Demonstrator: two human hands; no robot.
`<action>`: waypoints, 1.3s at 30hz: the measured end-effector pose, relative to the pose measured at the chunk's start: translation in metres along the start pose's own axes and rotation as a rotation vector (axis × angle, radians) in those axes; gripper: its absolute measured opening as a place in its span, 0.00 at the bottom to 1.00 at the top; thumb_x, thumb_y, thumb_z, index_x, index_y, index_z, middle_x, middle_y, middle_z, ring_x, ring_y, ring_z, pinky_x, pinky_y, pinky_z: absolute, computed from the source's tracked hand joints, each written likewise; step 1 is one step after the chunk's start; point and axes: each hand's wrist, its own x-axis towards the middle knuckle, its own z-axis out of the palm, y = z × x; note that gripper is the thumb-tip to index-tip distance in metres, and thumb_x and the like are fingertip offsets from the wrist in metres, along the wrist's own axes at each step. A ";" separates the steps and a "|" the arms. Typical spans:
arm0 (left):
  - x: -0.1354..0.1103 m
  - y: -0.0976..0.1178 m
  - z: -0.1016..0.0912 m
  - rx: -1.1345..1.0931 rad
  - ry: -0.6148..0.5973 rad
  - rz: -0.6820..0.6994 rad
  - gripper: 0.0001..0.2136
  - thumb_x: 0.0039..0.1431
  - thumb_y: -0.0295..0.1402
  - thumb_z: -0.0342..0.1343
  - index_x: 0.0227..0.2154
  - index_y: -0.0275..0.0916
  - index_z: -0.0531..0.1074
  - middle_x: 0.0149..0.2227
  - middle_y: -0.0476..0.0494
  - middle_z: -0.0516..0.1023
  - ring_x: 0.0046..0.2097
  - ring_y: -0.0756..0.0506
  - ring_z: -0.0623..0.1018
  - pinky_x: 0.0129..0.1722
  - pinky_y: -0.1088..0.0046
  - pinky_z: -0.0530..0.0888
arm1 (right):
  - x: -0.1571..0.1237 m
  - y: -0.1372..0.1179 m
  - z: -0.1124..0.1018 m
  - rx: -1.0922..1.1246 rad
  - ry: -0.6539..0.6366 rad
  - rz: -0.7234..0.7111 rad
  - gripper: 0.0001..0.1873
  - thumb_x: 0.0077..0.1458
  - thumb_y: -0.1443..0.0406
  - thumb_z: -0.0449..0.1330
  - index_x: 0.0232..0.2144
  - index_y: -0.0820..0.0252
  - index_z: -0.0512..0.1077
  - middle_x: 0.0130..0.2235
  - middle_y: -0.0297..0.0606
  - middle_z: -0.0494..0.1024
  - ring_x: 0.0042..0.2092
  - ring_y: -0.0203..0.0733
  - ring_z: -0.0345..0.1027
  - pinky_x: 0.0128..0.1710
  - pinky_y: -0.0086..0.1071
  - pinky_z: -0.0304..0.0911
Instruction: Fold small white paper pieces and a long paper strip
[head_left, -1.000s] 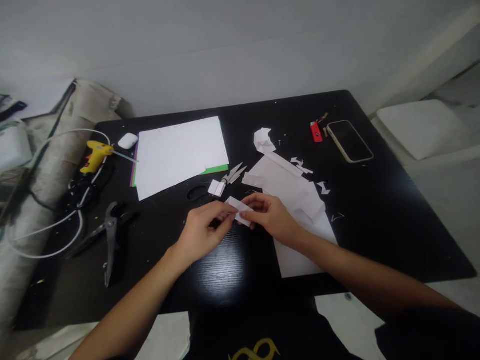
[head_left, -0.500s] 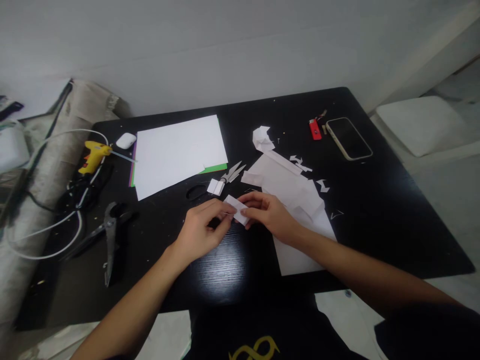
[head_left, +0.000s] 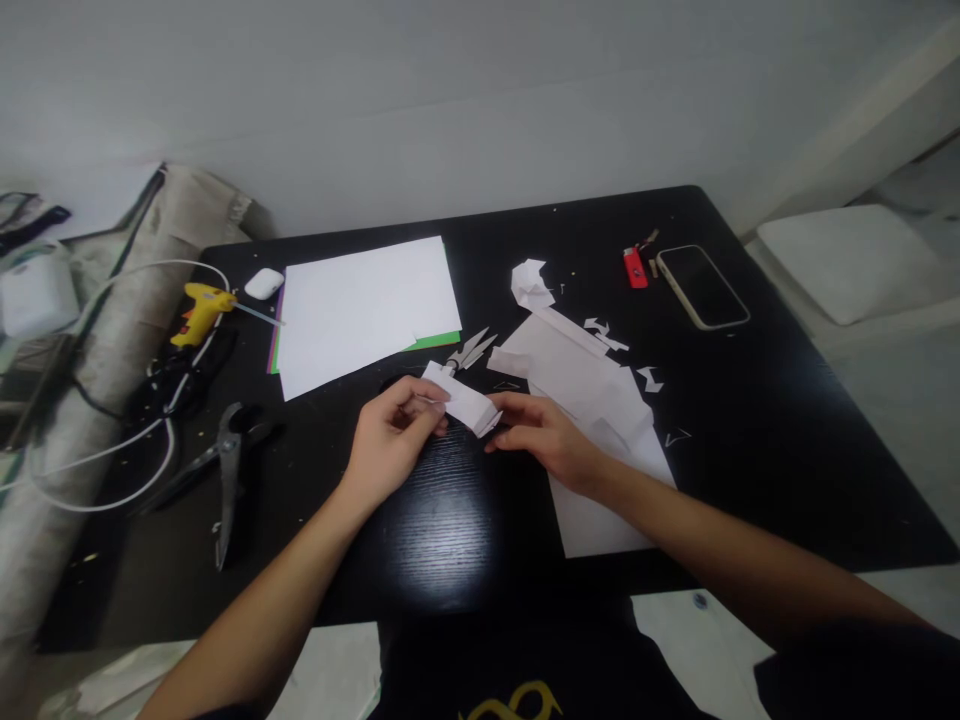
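Observation:
A small folded piece of white paper (head_left: pixel 466 405) is held above the table between my two hands. My left hand (head_left: pixel 394 430) pinches its left end between thumb and fingers. At the right end, where the layers stand slightly apart, my right hand (head_left: pixel 544 435) has its curled fingers on the paper's edge. Just behind the folded paper lie scissors (head_left: pixel 472 350), their blades showing and their handles mostly hidden. Beside my right hand, creased white sheets (head_left: pixel 570 365) overlap on the table, with a crumpled paper (head_left: pixel 531 284) beyond them.
A stack of white sheets (head_left: pixel 367 310) with coloured ones beneath lies at the back left. Farther left are a yellow glue gun (head_left: pixel 201 312), a white case (head_left: pixel 264 284) and dark-handled pliers (head_left: pixel 229 470). At right are a red lighter (head_left: pixel 635 268), a phone (head_left: pixel 703 287) and paper scraps (head_left: pixel 650 379).
The folded paper has turned and shifted slightly left, now showing a longer face. My right fingers have slid to its right end. The view has tilted a little.

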 end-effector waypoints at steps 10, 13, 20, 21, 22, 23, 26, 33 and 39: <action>-0.003 0.001 0.003 0.213 0.073 0.247 0.04 0.64 0.26 0.59 0.37 0.38 0.79 0.35 0.46 0.81 0.33 0.51 0.81 0.32 0.76 0.76 | 0.000 -0.003 0.004 -0.082 0.082 -0.012 0.13 0.53 0.58 0.73 0.33 0.60 0.77 0.28 0.33 0.81 0.29 0.36 0.73 0.34 0.32 0.69; -0.003 0.001 0.002 0.278 0.086 0.310 0.05 0.64 0.25 0.59 0.37 0.38 0.79 0.37 0.46 0.81 0.33 0.51 0.79 0.33 0.76 0.76 | -0.001 -0.002 0.005 -0.066 0.087 0.018 0.13 0.53 0.61 0.72 0.37 0.59 0.75 0.28 0.32 0.82 0.29 0.37 0.75 0.35 0.32 0.70; -0.004 -0.001 0.001 0.342 0.048 0.347 0.06 0.63 0.23 0.59 0.37 0.39 0.78 0.37 0.47 0.80 0.35 0.51 0.78 0.35 0.76 0.76 | -0.001 0.001 0.004 -0.057 0.013 0.069 0.14 0.53 0.62 0.71 0.41 0.61 0.77 0.30 0.34 0.82 0.32 0.39 0.77 0.35 0.33 0.73; -0.004 -0.002 0.001 0.341 0.034 0.347 0.06 0.63 0.23 0.59 0.38 0.39 0.78 0.37 0.47 0.80 0.35 0.50 0.78 0.35 0.75 0.76 | -0.001 0.001 0.005 -0.041 0.003 0.068 0.15 0.53 0.61 0.72 0.41 0.61 0.78 0.32 0.35 0.83 0.33 0.40 0.78 0.35 0.33 0.73; -0.004 -0.002 0.002 0.338 0.015 0.347 0.06 0.63 0.23 0.59 0.38 0.39 0.78 0.37 0.47 0.80 0.35 0.50 0.78 0.35 0.75 0.76 | -0.001 0.001 0.005 -0.027 -0.002 0.065 0.16 0.53 0.59 0.72 0.41 0.61 0.78 0.34 0.36 0.83 0.35 0.41 0.79 0.36 0.34 0.74; -0.005 -0.002 0.002 0.335 -0.006 0.347 0.06 0.63 0.23 0.59 0.38 0.39 0.78 0.37 0.47 0.80 0.35 0.50 0.78 0.36 0.74 0.76 | -0.001 0.001 0.005 -0.017 -0.004 0.061 0.17 0.53 0.58 0.73 0.41 0.61 0.78 0.36 0.37 0.83 0.37 0.42 0.79 0.37 0.35 0.75; -0.007 -0.002 0.006 0.329 -0.090 0.350 0.06 0.64 0.23 0.58 0.39 0.38 0.78 0.36 0.46 0.80 0.35 0.49 0.79 0.38 0.73 0.77 | -0.002 0.001 0.005 -0.021 0.006 0.076 0.19 0.52 0.57 0.74 0.43 0.61 0.79 0.37 0.38 0.84 0.38 0.42 0.80 0.41 0.36 0.75; -0.012 0.000 0.010 0.315 -0.159 0.273 0.06 0.64 0.26 0.59 0.42 0.40 0.75 0.33 0.49 0.81 0.30 0.51 0.78 0.31 0.77 0.75 | -0.002 0.000 0.005 -0.030 0.035 0.140 0.14 0.51 0.59 0.73 0.36 0.61 0.79 0.31 0.37 0.85 0.34 0.40 0.80 0.37 0.32 0.71; -0.012 0.001 0.008 0.246 -0.169 0.229 0.06 0.64 0.26 0.59 0.42 0.40 0.73 0.29 0.52 0.79 0.28 0.51 0.78 0.30 0.78 0.75 | -0.004 -0.006 0.006 0.004 0.042 0.183 0.12 0.50 0.59 0.72 0.35 0.61 0.79 0.31 0.37 0.86 0.35 0.41 0.81 0.39 0.32 0.71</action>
